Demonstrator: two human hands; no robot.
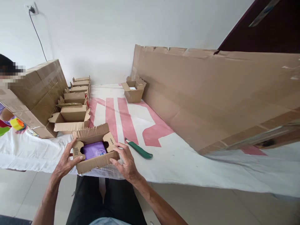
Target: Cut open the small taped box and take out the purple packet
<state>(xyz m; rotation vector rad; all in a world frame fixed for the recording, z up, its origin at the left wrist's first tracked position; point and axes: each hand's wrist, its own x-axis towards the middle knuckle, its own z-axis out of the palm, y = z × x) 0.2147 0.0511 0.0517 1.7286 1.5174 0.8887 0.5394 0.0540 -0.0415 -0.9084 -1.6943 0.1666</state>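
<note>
Both hands are clamped around the small cardboard box (95,153) at the near edge of the white sheet (187,162), left hand (65,161) gripping the left end with its thumb hooked over the side flap, right hand (125,162) cupping the right end with fingers laid along the front wall. Flaps are up, and a purple packet (93,149) sits down inside, so my read is we're at the closing-up stage: item is in, side flaps half tucked, big back flap standing. Next move probably wants those side flaps pressed flat first, then the back flap folded over without the packet bulging up. Just right of the right hand lies a green box cutter (138,149), not touching anything. Right behind the box and a bit left there's a row of similar open boxes (75,106) lined up against a big taped carton (39,90). Further back, one more little open box (133,90) sits by a long cardboard sheet (211,90) leaning off to the right. Far left there's a tape roll (17,123) near another person's hand.
</note>
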